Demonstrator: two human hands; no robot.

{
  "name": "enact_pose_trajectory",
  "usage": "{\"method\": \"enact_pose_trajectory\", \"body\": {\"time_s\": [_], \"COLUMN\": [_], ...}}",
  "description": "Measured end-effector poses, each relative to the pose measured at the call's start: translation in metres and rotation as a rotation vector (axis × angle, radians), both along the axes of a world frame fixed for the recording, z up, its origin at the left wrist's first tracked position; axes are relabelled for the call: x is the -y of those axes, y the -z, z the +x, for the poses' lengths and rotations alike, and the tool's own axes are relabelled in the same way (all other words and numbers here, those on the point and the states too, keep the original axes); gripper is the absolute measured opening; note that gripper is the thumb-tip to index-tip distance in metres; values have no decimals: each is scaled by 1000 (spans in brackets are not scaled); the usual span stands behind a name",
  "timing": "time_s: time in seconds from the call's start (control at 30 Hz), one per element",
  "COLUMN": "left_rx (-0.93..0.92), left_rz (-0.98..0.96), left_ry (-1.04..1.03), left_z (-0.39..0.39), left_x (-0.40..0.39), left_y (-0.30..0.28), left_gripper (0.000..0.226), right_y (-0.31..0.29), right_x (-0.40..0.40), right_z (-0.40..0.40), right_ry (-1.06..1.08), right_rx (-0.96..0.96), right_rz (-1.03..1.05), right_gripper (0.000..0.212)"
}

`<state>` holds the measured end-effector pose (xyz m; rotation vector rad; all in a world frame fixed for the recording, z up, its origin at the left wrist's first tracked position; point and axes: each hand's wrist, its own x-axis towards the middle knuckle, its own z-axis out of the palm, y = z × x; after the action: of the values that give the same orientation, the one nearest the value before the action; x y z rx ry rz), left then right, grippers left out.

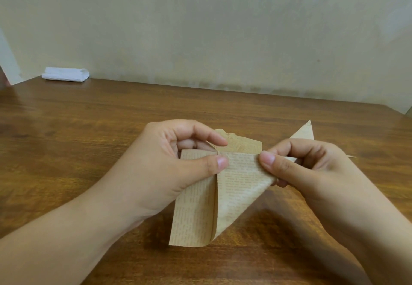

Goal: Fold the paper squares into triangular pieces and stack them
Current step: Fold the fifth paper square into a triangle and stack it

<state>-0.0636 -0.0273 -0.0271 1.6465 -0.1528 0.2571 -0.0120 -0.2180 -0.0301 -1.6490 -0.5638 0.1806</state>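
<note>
A tan paper square printed with faint text [236, 186] is held above the wooden table [89, 128], partly folded with a crease running down its middle. My left hand [174, 162] pinches the paper at the top of the crease between thumb and forefinger. My right hand [312, 168] pinches the paper's right corner, thumb on top. A folded flap of tan paper [243, 144] shows behind the left fingers. A pointed paper tip [305, 133] sticks up behind the right hand; whether it belongs to the same sheet I cannot tell.
A folded white cloth or tissue [65, 74] lies at the far left of the table against the beige wall [223, 28]. The table's right edge shows at the far right.
</note>
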Motion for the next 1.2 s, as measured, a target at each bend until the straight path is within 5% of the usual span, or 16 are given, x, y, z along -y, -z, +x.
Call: {"method": "enact_pose_trajectory", "body": {"time_s": [0.5,0.67,0.87,1.0,1.1,1.2], "left_rx": [51,14,-226,-319,-298,-91], "left_rz": [72,73,270,415,608,850], "left_ry": [-28,-55,69,77,44,-28], "left_z": [3,4,1,-2,-4,-10], "left_x": [-2,-4,-3,3,8,13], "left_y": [3,2,0,4,12,16], "left_gripper": [15,19,28,21,23,23], "right_y": [0,-5,-6,-7,-4,3], "right_x": [2,7,5,-2,-6,-10], "right_z": [0,4,-1,-12,-20,-26], "right_ry": [80,25,-104,-8,63,109], "right_rx": [35,-59,-83,-6,59,58], "right_rz": [-110,-94,-538,-790,-960,-977], "right_gripper": [32,19,22,16,20,21]}}
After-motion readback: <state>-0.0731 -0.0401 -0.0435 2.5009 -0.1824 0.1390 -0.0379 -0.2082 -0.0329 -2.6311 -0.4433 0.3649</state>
